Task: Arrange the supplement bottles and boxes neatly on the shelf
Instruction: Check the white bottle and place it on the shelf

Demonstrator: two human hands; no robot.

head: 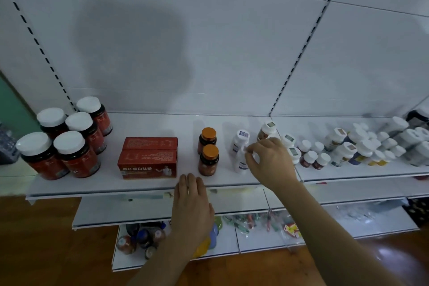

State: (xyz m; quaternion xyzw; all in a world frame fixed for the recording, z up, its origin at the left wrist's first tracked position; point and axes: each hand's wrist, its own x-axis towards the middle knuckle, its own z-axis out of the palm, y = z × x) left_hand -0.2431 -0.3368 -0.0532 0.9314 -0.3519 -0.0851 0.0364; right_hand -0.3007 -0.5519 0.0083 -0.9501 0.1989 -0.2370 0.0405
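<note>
— What's the biggest thing there?

— The shelf (148, 183): flat, smooth white board with a white panelled back wall and slotted uprights. More white boards step out below it.

— On it, large to small?

— At the left end, five round dark jars (69, 144) with red labels and wide white screw caps, clustered from the back corner to the front edge. Next along, two red cardboard boxes (148, 158), rectangular, one behind the other, the front one near the front edge with white print on its face. Right of centre, two small amber bottles (208, 152) with ribbed orange caps, one behind the other. Then two slim white plastic bottles (239, 146), upright, blue on the labels. Past the upright, a crowd of small white-capped bottles (348, 148) runs toward the right end; details blur.

— The hands?

— Right hand (270, 160) reaches over the front edge, fingers curled, thumb and fingertips pinching at the front white bottle. Motion blur there; the exact contact is hard to read. Left hand (192, 206) hovers flat at the front edge between the boxes and the amber bottles, fingers straight and close together, holding nothing.

— Below?

— Lowest board: a few dark round bottles (139, 239) at its left, small packets (250, 220) scattered to the right.
</note>
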